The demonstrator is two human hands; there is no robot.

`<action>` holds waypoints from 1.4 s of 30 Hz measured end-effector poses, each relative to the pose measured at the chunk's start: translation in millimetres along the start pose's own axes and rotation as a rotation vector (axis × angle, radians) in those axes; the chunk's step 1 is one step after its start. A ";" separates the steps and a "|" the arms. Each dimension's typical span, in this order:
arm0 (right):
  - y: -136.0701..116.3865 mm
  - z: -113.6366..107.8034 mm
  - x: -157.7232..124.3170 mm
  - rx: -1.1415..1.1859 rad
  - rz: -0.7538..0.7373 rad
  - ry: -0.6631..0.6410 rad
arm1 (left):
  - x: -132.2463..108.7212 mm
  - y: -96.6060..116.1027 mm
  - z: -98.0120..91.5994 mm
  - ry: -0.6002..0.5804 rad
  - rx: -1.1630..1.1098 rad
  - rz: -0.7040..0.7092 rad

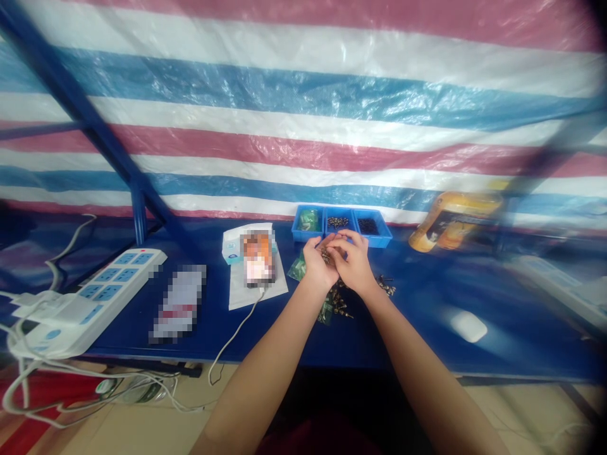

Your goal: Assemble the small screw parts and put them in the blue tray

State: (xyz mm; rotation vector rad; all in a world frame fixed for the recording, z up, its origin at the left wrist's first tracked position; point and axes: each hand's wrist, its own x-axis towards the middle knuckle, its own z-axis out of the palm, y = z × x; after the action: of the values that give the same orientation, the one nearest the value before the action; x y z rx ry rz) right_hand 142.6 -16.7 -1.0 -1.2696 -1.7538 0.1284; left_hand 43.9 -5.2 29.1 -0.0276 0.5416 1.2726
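My left hand [321, 265] is cupped, palm up, around several small brass-coloured metal parts [325, 254]. Over that palm, my right hand [353, 256] has its fingers curled down to the parts; whatever is between its fingertips is hidden. More metal parts [340, 304] lie in a loose pile on the blue table below my wrists, partly covered by my forearms. Beside my left hand is a green clear plastic bag [297, 270]. Just beyond both hands stands a blue three-compartment tray [303, 236], holding green packets [309, 220], brass-coloured parts [338, 222] and black pieces [367, 226].
A white power strip [107, 284] with cables lies at the left. A phone-like device [258, 259] on a white packet trails a cable. A blurred-out item [180, 303] sits nearby. To the right are a yellow package [455, 218] and a white case [468, 326]. Blue frame bars flank the table.
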 end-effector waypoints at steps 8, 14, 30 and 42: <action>-4.4 -0.7 -0.5 0.035 -0.005 -0.006 | 1.8 0.2 -0.5 -0.011 -0.016 0.005; -5.8 -1.4 1.5 0.148 0.004 0.098 | 0.2 2.5 -1.3 0.037 0.004 0.012; 11.6 -5.5 10.9 0.600 0.540 0.154 | 0.7 8.9 0.6 0.059 -0.027 0.114; -1.0 -8.3 4.8 0.085 -0.053 -0.048 | 0.8 8.8 1.7 0.069 0.013 0.169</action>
State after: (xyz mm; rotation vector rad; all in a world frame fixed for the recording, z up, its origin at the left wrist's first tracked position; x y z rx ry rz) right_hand 147.7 -16.8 7.2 -1.1670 -1.8026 0.2025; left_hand 36.6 -1.2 32.6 -0.0152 0.6220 1.4365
